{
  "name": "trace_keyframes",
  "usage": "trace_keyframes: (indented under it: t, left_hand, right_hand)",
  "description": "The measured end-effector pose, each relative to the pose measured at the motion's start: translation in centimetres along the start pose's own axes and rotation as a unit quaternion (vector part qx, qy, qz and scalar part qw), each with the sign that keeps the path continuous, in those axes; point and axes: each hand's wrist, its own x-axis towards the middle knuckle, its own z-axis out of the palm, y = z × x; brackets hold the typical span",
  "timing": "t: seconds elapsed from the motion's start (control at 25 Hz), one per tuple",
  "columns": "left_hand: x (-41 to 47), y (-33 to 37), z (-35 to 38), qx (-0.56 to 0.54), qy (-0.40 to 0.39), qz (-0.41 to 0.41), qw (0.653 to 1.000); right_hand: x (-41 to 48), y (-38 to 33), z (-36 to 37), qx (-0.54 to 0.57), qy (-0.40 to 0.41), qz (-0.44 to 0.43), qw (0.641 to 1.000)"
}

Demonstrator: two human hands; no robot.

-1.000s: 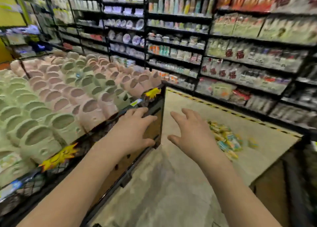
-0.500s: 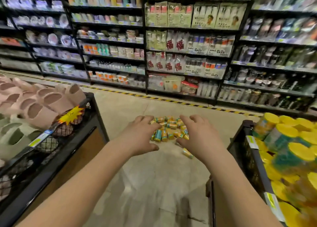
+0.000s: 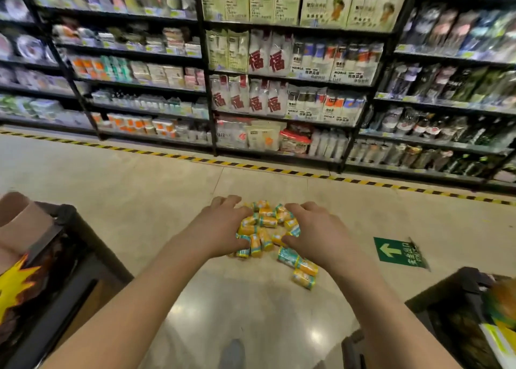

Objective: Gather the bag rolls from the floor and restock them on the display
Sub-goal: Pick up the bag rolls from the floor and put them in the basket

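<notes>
The left hand and right hand had come down to the floor and closed in on the heap of bag rolls, which lay between them. Half a second before, both hands hovered spread above the heap without touching it. A second before, the left hand rested on the edge of the slipper bin, which now stood out to the left of the left forearm.

Each hand was half closed, its fingers bent over the far side of the heap and its thumb tucked in at the near side, cupping the yellow and teal rolls from either flank. None had been lifted; the heap sat on the floor.

Three stray rolls lay just behind the right hand, nearer the person and outside the scoop.

By my reading, gathering had only just begun, and restocking had not started. The black bin beside the right forearm, with something blurred and yellow-green in it, seemed the likely display, though I could not be sure. A two-handed scoop of loose rolls could easily shed a few, and the strays would need a second trip.
</notes>
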Motion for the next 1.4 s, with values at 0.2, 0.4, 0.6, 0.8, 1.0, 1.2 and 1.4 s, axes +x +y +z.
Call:
trace_keyframes:
  t: [0.2,0.4,0.6,0.8,1.0,1.2,1.4]
  left_hand:
    - [12.3,-5.6,-2.3,-0.024,-0.017,0.017,0.999]
    - [22.7,-8.8,-1.4,-0.054,-0.056,0.012,0.997]
    - [33.3,-10.7,1.9,-0.083,-0.085,-0.021,0.993]
    - [43.7,-12.5,8.2,-0.126,-0.127,-0.074,0.981]
    - [50.9,-16.1,20.0,-0.189,-0.173,-0.117,0.96]
    - [56.5,-19.3,37.3,-0.207,-0.193,-0.152,0.947]
    - [60.0,-22.2,54.5,-0.214,-0.217,-0.182,0.935]
  right_hand:
    - [13.6,0.8,-1.2,-0.017,-0.037,0.011,0.999]
    - [25.6,4.0,0.2,-0.027,-0.08,0.01,0.996]
    - [37.2,8.2,3.3,-0.022,-0.132,-0.023,0.991]
    - [48.9,13.3,9.2,-0.018,-0.182,-0.036,0.982]
    - [57.0,17.6,21.3,0.025,-0.224,-0.019,0.974]
    - [60.7,21.3,39.8,0.059,-0.276,0.037,0.959]
    - [62.9,22.5,59.2,0.082,-0.317,0.088,0.941]
